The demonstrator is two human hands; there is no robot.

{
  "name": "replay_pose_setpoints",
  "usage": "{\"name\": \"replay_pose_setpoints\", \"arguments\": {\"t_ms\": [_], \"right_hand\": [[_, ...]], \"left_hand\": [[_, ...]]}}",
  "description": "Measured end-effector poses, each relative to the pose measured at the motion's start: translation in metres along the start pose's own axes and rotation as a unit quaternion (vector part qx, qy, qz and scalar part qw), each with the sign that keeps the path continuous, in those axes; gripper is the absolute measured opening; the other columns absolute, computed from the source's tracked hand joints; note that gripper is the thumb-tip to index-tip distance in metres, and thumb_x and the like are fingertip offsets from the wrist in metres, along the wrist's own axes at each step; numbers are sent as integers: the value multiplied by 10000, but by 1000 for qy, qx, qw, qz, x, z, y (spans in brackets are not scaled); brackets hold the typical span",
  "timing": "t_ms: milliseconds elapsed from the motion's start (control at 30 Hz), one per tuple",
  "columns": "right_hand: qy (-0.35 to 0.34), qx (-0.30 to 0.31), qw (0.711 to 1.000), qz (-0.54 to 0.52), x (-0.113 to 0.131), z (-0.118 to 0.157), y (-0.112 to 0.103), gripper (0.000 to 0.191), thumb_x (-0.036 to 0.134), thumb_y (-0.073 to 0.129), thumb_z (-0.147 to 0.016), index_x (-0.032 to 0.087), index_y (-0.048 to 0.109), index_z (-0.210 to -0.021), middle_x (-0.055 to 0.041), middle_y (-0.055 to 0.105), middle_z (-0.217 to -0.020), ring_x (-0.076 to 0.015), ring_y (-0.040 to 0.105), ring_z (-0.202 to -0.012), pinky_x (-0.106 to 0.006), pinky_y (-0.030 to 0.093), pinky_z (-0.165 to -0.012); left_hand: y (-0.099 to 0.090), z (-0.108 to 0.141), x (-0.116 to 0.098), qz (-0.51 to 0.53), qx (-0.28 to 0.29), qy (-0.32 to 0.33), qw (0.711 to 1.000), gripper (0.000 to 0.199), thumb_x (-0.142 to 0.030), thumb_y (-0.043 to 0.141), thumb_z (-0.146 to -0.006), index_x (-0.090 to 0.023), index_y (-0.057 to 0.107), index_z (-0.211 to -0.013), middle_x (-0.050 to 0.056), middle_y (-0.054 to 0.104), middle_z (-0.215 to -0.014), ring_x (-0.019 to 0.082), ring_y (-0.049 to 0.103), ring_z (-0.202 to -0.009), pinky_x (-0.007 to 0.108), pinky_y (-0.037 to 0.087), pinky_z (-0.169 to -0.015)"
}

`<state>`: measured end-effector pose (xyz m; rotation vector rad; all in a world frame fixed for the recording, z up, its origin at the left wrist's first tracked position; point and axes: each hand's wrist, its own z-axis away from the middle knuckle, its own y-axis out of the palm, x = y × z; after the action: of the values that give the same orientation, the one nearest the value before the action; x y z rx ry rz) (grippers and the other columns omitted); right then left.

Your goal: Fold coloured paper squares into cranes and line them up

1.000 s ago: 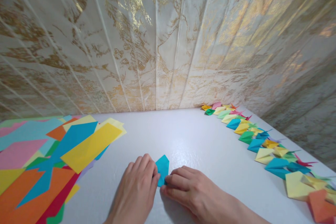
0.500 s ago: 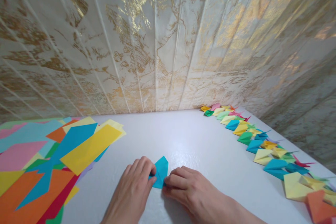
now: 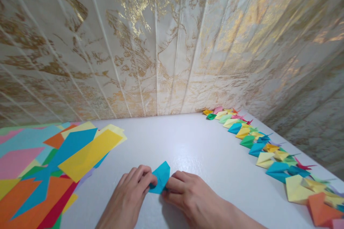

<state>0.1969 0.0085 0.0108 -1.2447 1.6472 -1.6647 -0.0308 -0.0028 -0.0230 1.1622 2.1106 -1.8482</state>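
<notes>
A small piece of folded blue paper is held just above or on the white table, between my two hands. My left hand pinches its left edge between thumb and fingers. On the opposite side, my right hand grips the lower right edge, fingers bent and pressed together. The paper has a pointed top and a crease across its face. Its lower corners are partly hidden behind my fingertips.
Loose coloured paper sheets overlap in a pile on the left of the white table. Along the right edge runs a row of folded paper cranes in several colours. Behind the table hangs a gold-patterned curtain.
My left hand has shifted slightly left and its fingers have moved on the paper's edge. More of the blue paper's left side shows, and it leans more. The view has turned a little.
</notes>
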Motion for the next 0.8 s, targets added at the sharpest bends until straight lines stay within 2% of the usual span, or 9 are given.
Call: {"name": "replay_pose_setpoints", "arguments": {"t_ms": [167, 267, 333, 400, 500, 600, 633, 700, 800], "right_hand": [[-32, -37, 993, -104, -20, 8, -7, 272, 22, 494, -881, 195, 671, -994, -52, 712, -1115, -178, 623, -957, -302, 477, -885], [-28, -74, 990, -113, -29, 7, -9, 404, -1, 492, -834, 189, 660, -1149, -92, 648, -1304, -228, 556, -1222, -382, 442, -1017], [-15, -67, 994, -89, -29, 4, -11, 476, 8, 511, -832, 197, 619, -1254, -100, 587, -1399, -251, 470, -1336, -425, 407, -1066], [-2, -55, 996, -68, -26, 1, -11, 469, 23, 519, -857, 213, 607, -1276, -93, 610, -1353, -243, 507, -1281, -414, 424, -1038], [33, -59, 997, -34, -17, -2, -5, 362, 63, 533, -885, 215, 645, -1195, -82, 677, -1121, -216, 590, -998, -344, 483, -869], [48, -56, 997, -3, -5, -4, 6, 169, 129, 588, -873, 195, 685, -996, -59, 669, -916, -185, 553, -771, -286, 462, -699], [36, -55, 998, 0, -3, -4, 8, 122, 139, 596, -872, 197, 685, -930, -46, 664, -870, -175, 543, -729, -277, 451, -672], [17, -64, 998, -16, -1, -4, 10, 138, 121, 590, -863, 206, 687, -913, -31, 671, -837, -164, 548, -700, -270, 446, -658], [29, -96, 990, -96, -8, -2, 0, 358, 13, 529, -825, 219, 676, -1077, -48, 713, -994, -181, 619, -866, -285, 487, -783]], "left_hand": [[-7, 4, 1, -23, -10, 38, 999, 400, -21, 417, -863, -323, 648, -985, -9, 661, -1055, 199, 603, -940, 314, 444, -783], [-9, 8, 1, -81, -15, 82, 993, 456, 13, 432, -825, -330, 653, -1027, -9, 678, -1094, 197, 614, -986, 315, 461, -825], [-9, 9, 0, -143, -22, 120, 982, 408, -15, 465, -845, -308, 659, -1051, 21, 689, -1138, 212, 618, -1021, 331, 471, -862], [-9, 10, -3, -212, -40, 147, 965, 306, -82, 516, -874, -275, 668, -1057, 59, 697, -1172, 237, 622, -1048, 360, 477, -893], [-6, 8, -8, -287, -74, 172, 939, 183, -295, 647, -872, -242, 687, -1043, 98, 720, -1163, 279, 646, -1007, 401, 497, -863], [-3, 7, -8, -310, -84, 183, 929, 398, -502, 734, -795, -229, 694, -1082, 114, 740, -1122, 300, 664, -943, 408, 516, -792], [-3, 7, -7, -308, -78, 179, 931, 403, -478, 741, -797, -233, 687, -1111, 107, 741, -1115, 293, 665, -938, 397, 517, -782], [-2, 6, -5, -287, -51, 167, 942, 360, -318, 715, -837, -256, 656, -1187, 71, 733, -1119, 259, 661, -945, 359, 512, -782], [-3, 3, -4, -209, -19, 154, 965, 361, -148, 596, -904, -301, 620, -1231, 23, 706, -1145, 216, 631, -992, 326, 493, -837]]}}
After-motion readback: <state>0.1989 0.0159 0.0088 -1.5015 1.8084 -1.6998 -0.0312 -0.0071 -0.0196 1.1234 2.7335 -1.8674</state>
